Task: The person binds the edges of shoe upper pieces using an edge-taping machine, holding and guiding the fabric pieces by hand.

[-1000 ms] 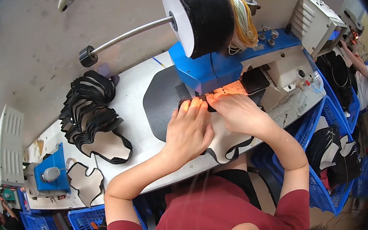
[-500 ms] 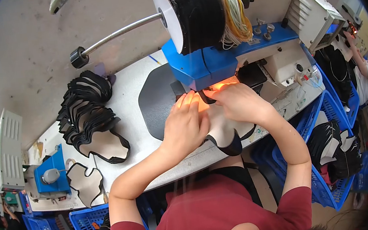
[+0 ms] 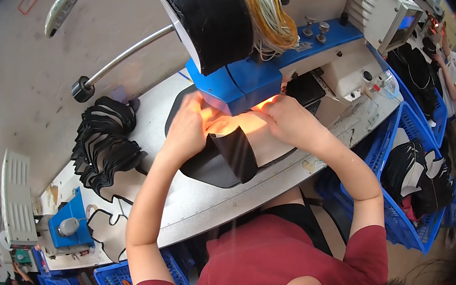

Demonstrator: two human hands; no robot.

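Observation:
A pale-lined shoe upper piece (image 3: pixel 265 141) with a black outer side lies beneath the blue head (image 3: pixel 250 87) of a machine. One black flap of it stands up towards me. On the piece's left side my left hand (image 3: pixel 185 126) is closed, its fingertips partly hidden in the orange light. My right hand (image 3: pixel 288 117) has its fingers curled on the right part of the piece, close to the machine head. What lies directly under the head is hidden. A dark grey plate (image 3: pixel 205 168) shows under the piece.
A wide black roll (image 3: pixel 216 24) hangs above the machine on a metal rod. Stacked black pieces (image 3: pixel 106 146) stand to the left, near a single pale piece (image 3: pixel 108 231). Blue baskets (image 3: pixel 386 203) flank the bench. Another person's arm (image 3: pixel 448 75) shows at far right.
My left hand has moved left from lying flat on the piece and closed at its side. My right hand has shifted slightly right. The piece has turned, bringing its black flap forward.

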